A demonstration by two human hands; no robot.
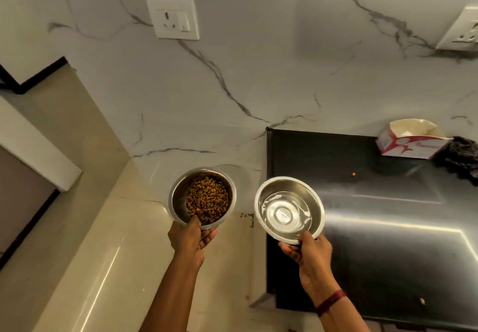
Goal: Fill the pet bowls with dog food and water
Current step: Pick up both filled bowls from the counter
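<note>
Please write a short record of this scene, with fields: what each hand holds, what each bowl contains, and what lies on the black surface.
left hand: grips the food bowl by its near rim
food bowl content: brown kibble
right hand: grips the water bowl by its near rim
water bowl content: clear water, it seems
black surface: an open carton at the back, one stray kibble piece

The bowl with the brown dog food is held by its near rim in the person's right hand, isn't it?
Not quite: the hand is wrong. The bowl with the brown dog food is held by its near rim in the person's left hand, as the head view shows. The right hand holds the other bowl, which has no dog food in it.
</note>
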